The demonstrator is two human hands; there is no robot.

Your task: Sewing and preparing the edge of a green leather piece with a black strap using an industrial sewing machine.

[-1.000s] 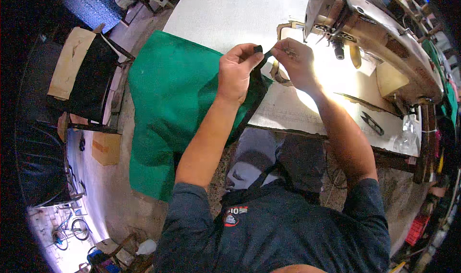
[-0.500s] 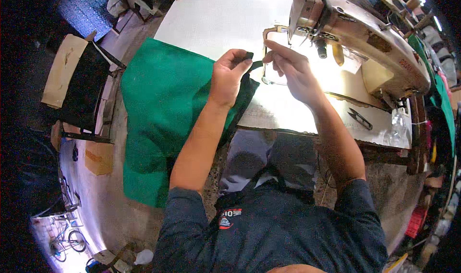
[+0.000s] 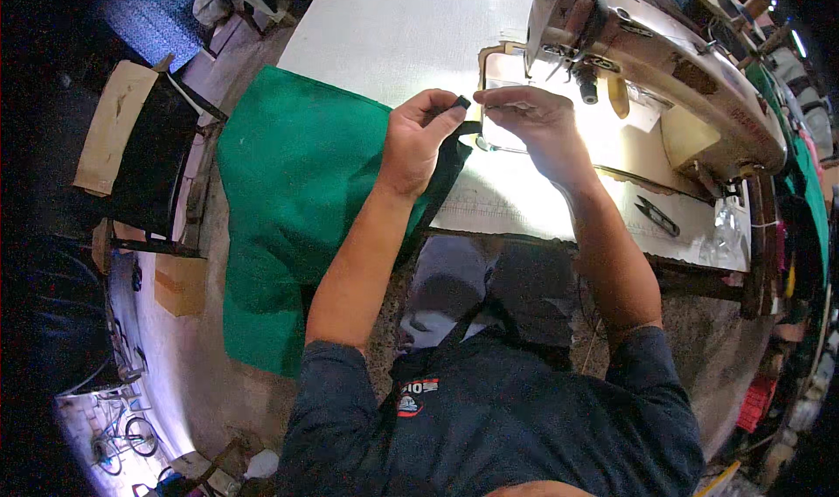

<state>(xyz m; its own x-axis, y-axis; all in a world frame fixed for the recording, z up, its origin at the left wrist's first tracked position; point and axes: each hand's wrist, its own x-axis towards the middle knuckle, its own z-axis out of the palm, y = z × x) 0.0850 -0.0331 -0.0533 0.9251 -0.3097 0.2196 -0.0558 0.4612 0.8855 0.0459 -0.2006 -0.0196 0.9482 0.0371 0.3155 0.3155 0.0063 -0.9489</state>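
A large green cloth (image 3: 288,174) hangs over the table's left front edge, with a black band (image 3: 448,169) along its right side. The end of a black strip (image 3: 463,102) is pinched between the thumb and fingers of my left hand (image 3: 415,143), above the cloth's far right corner. Just right of it is my right hand (image 3: 537,130), its fingers pressed together and their tips close to the strip's end. Whatever those fingertips hold is too small to make out. Part of the black strip bends down below the two hands.
A sewing machine (image 3: 664,69) with its lamp lit stands at the right on the white table (image 3: 376,34). Thread snips (image 3: 657,217) and a clear plastic item (image 3: 724,235) lie at the table's right front. Left are a chair (image 3: 144,156) and a cardboard box (image 3: 179,285).
My right hand has turned, and its raised forefinger has come down level with the other fingers, nearer the strip's end. My left hand keeps its pinch and has hardly moved.
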